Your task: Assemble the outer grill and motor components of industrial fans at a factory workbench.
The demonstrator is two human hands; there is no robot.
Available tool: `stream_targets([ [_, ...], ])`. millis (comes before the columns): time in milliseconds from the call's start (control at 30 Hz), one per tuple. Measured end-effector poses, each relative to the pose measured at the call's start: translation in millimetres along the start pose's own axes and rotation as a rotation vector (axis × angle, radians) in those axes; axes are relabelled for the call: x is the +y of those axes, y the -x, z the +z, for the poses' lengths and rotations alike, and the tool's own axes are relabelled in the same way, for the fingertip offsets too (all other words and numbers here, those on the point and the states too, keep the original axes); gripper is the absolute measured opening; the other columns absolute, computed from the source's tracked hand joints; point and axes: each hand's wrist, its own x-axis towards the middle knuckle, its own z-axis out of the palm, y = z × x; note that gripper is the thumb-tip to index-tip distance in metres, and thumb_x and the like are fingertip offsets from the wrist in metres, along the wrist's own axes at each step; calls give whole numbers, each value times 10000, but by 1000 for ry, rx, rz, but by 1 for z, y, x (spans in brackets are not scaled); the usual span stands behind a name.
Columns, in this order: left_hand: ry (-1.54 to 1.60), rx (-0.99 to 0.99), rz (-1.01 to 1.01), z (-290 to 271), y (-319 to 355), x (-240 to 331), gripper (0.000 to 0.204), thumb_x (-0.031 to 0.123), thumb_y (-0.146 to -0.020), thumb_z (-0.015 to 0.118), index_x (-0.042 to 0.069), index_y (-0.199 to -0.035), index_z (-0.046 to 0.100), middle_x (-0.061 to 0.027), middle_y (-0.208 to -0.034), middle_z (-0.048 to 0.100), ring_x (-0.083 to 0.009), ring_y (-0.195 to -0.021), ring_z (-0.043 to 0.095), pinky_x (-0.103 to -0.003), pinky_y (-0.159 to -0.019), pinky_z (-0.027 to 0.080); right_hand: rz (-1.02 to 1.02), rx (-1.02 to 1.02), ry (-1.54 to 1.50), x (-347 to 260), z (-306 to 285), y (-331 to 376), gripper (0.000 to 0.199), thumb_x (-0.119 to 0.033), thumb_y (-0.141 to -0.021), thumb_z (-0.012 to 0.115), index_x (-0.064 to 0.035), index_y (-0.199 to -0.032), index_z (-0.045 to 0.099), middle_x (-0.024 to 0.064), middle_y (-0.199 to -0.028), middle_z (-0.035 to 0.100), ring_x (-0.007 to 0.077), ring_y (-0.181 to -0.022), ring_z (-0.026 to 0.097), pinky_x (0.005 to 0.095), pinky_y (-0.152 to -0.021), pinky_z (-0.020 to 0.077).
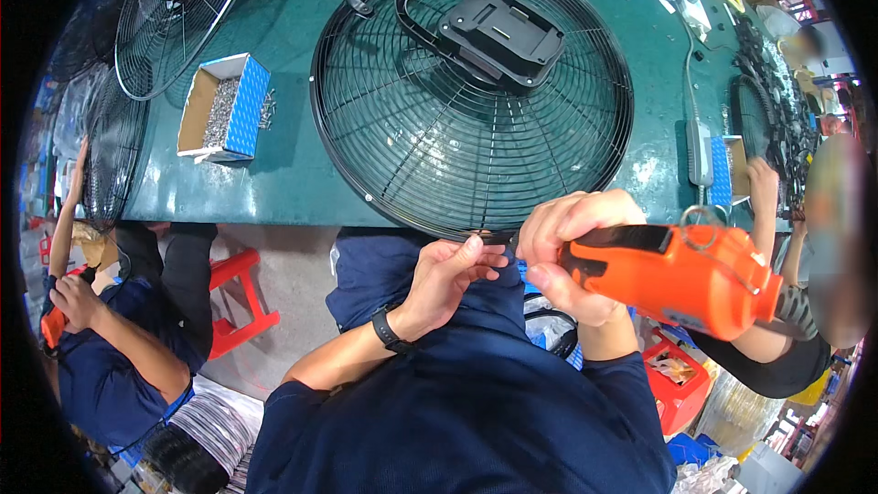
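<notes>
At eight o'clock in the view, a co-worker in dark blue grips an orange tool; at ten o'clock, a second fan guard lies beyond an open blue-and-white box of screws on the green table. The person's left hand, wearing a black watch, is palm-up at the large black fan guard's six o'clock edge, thumb and fingertips drawn close; whether they pinch anything I cannot tell. That guard fills twelve o'clock, its black housing uppermost. At the guard's five o'clock, the right hand has its fingers wrapped around an orange-and-black power screwdriver, held lengthwise between nine and three. At three o'clock, another hand touches a second blue-sided box.
</notes>
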Motion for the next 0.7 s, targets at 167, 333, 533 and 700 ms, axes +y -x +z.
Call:
stream_targets([
  [167,-25,-28,15,-5,-1,-3,390,315,-950,552,-61,-1015,632,-159,-1025,653,-202,-924,633,-306,-767,501,-31,-110,279,2,-1,3,462,99,-659,667,-51,-1028,434,59,-661,505,166,-528,510,321,-520,469],
  [333,-66,-62,72,-3,-3,-4,381,264,-984,484,-81,-1122,572,-154,-1069,636,-200,-951,622,-304,-750,507,60,297,-109,6,-6,4,451,-1,-763,646,-24,-1132,387,70,-674,497,176,-529,534,361,-525,498],
  [533,-47,-30,71,-5,-2,-4,343,232,-976,504,-75,-1117,564,-170,-1097,626,-221,-954,628,-301,-711,517,125,692,-29,-7,-86,-1,400,-100,-833,662,-30,-1116,387,76,-727,541,180,-535,588,318,-475,512],
  [700,-126,6,111,-6,-1,-4,284,187,-959,536,-57,-1102,567,-172,-1091,628,-215,-899,641,-284,-673,519,299,788,397,11,-167,1,679,-195,-829,696,-3,-1363,324,59,-965,547,136,-809,590,294,-736,485],
])
